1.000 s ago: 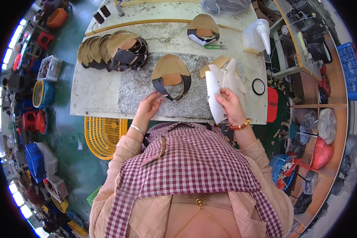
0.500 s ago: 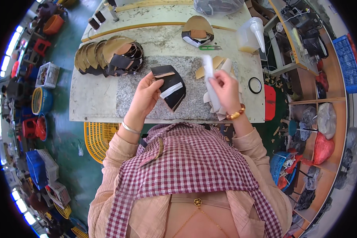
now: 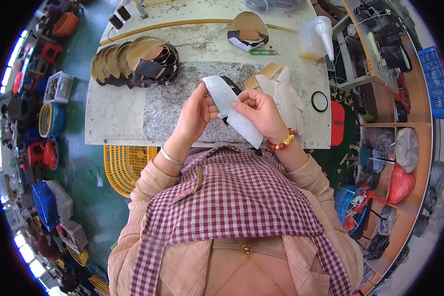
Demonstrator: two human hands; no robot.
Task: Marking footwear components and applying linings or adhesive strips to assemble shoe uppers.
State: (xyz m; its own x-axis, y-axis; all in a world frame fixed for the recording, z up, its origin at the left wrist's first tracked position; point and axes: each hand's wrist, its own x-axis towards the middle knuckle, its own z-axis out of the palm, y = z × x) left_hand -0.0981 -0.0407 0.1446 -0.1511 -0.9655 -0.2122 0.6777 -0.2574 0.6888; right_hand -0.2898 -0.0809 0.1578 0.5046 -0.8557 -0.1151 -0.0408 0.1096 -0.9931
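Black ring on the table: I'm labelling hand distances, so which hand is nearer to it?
Right. The right hand is left of the black ring, pinching the white piece; the left hand is farther left, by that piece's left edge.

Bright, even light is falling across the worktable (image 3: 113,114), while bluish-white panels (image 3: 36,269) are glaring, washed out, along the left edge. Near the centre, the white strip (image 3: 239,116) is showing pale and crisp. Fisheye distortion is bending the wooden shelving (image 3: 398,125) at the right, far-left clutter is looking soft, and black vignetting is swallowing the corners.
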